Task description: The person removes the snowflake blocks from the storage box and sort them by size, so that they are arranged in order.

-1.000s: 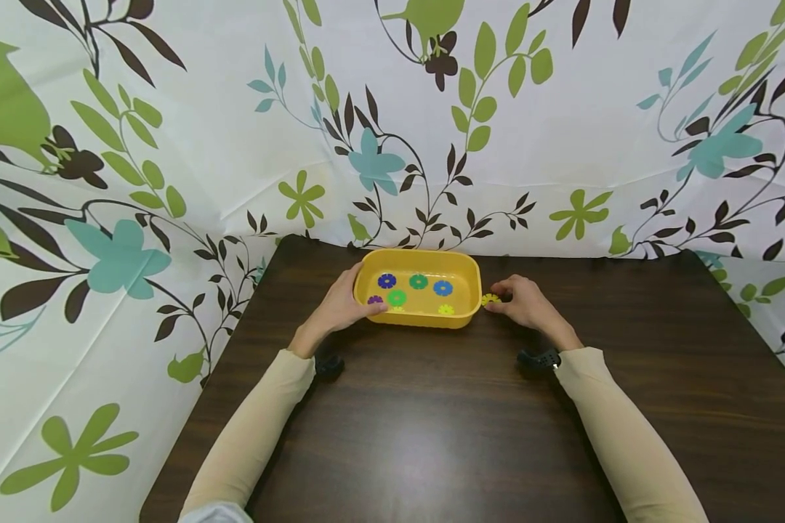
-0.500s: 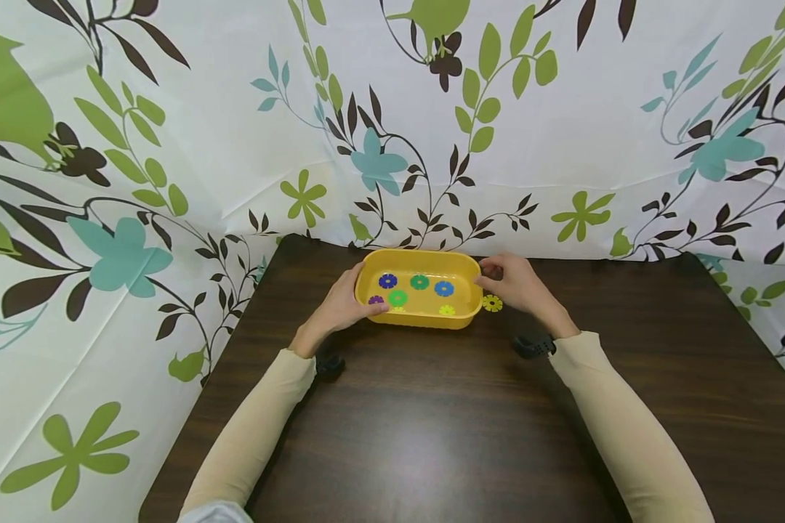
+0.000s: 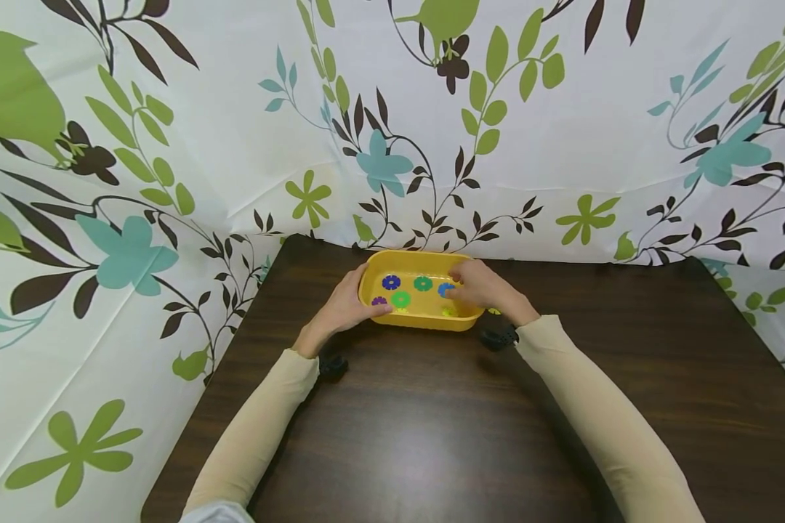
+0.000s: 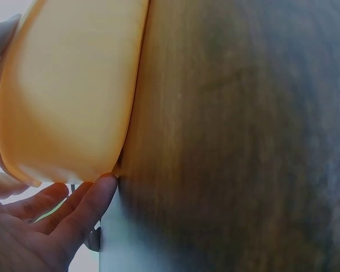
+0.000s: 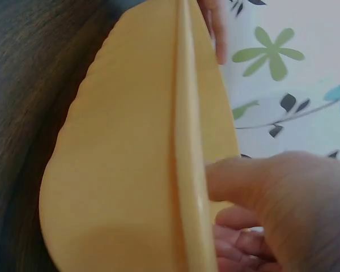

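A yellow plastic tub (image 3: 425,319) stands near the far edge of the table. My left hand (image 3: 341,305) holds its left end, thumb over the front rim; in the left wrist view the fingertips press against the tub's outer wall. My right hand (image 3: 487,287) reaches over the right rim into the tub, its fingertips right at a blue notched disc (image 3: 445,290). Thumb and fingers are loosely bent behind the rim in the right wrist view. Also inside lie a dark blue disc (image 3: 391,282), a teal disc (image 3: 422,284), a green disc (image 3: 401,299) and a purple disc (image 3: 379,301).
Just outside the tub's right end, a yellow notched disc (image 3: 494,311) lies on the dark wooden table (image 3: 405,407), mostly hidden by the right hand. Another yellow disc (image 3: 448,311) is inside by the front wall. A leaf-patterned white cloth (image 3: 248,138) hangs behind and at left.
My right hand has let go of the yellow disc outside the tub and moved left, over the rim and into the tub. The left hand stays on the tub's left end.
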Motion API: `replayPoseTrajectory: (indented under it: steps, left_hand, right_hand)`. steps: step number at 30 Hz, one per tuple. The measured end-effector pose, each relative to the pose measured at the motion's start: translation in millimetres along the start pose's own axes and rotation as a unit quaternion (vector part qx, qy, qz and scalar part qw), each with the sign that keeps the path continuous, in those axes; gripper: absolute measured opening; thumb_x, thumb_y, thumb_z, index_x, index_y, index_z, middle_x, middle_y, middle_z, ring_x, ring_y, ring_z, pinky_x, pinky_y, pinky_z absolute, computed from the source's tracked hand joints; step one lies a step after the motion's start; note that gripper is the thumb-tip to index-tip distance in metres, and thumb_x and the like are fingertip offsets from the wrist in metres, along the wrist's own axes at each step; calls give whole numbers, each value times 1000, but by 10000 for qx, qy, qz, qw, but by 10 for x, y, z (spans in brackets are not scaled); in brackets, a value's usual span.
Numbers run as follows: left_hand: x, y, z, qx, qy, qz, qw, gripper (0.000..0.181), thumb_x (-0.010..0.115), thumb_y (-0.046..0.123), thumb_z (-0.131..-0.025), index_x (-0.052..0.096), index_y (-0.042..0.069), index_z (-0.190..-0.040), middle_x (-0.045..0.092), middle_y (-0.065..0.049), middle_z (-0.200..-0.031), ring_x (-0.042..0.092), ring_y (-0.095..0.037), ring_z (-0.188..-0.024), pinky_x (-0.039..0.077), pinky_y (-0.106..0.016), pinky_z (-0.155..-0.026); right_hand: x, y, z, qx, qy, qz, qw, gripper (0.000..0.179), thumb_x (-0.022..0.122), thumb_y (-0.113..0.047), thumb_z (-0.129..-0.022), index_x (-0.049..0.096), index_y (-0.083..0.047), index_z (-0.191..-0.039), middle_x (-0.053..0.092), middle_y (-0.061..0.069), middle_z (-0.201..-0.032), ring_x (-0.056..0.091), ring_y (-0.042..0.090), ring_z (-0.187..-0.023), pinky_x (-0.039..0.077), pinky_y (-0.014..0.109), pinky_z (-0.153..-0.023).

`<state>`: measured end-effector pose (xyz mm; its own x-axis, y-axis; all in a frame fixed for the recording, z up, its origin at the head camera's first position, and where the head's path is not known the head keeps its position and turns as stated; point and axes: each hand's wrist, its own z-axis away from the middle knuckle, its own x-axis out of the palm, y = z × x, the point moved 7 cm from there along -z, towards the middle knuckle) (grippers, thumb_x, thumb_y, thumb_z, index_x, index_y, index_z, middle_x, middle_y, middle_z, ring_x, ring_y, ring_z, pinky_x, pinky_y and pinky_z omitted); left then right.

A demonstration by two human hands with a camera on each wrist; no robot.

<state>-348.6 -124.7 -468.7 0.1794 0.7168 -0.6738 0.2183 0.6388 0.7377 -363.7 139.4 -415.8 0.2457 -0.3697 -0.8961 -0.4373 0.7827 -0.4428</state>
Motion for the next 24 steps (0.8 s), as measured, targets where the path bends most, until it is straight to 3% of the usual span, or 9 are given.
replayPoseTrajectory:
  steps: [2,5,8,9,13,18,24]
  left_hand:
    - [-1,0,-1,7,11,13,10000,119,90,54,-83,23,15,-174,48,-19,-159,56,-39,-136,51,-58,-121]
    - [4,-5,-3,23,-14,17,10000,118,90,54,-83,24,16,-174,49,-18,-158,57,-37,-133,53,-57,-119]
    - [6,-10,-2,27,-28,13,10000,117,89,55,-83,24,18,-173,49,-17,-156,58,-36,-131,55,-56,-117]
    - [6,-11,-2,26,-29,11,10000,117,89,55,-83,24,18,-174,49,-17,-156,58,-36,-131,55,-56,-117]
    - [1,-15,-4,8,-5,-7,10000,118,89,55,-83,23,19,-174,49,-16,-157,57,-36,-131,54,-56,-118]
    - [1,-17,3,22,2,-1,10000,117,89,54,-83,24,19,-174,49,-16,-156,58,-36,-130,55,-57,-117]
    - [-4,-8,7,66,7,15,10000,118,89,55,-83,24,17,-174,49,-17,-157,57,-36,-131,54,-58,-118]
  right_hand:
    - [116,106,-120,-106,-126,-14,9999,31,74,-23,-101,60,-8,-77,56,3,-71,53,20,-69,50,37,-73]
    - [203,128,-195,79,-342,181,9992,30,74,-22,-99,58,-11,-77,43,-2,-69,42,15,-64,38,31,-63]
    - [288,154,-249,354,-488,653,9960,31,77,-24,-97,57,-10,-78,46,-1,-72,48,17,-69,40,28,-67]
    - [248,52,-207,557,-578,887,9928,28,76,-19,-97,58,-8,-79,48,2,-76,51,20,-74,43,31,-71]
    - [300,36,-228,791,-651,1328,9858,26,74,-20,-99,58,-7,-83,55,10,-91,53,26,-90,47,38,-85]
    - [324,-3,-228,896,-704,1367,9840,24,72,-20,-103,60,-6,-87,61,17,-108,53,30,-101,46,43,-95]
    - [330,-12,-245,926,-740,1296,9845,26,71,-17,-104,58,-7,-84,57,12,-97,52,27,-93,45,38,-88]
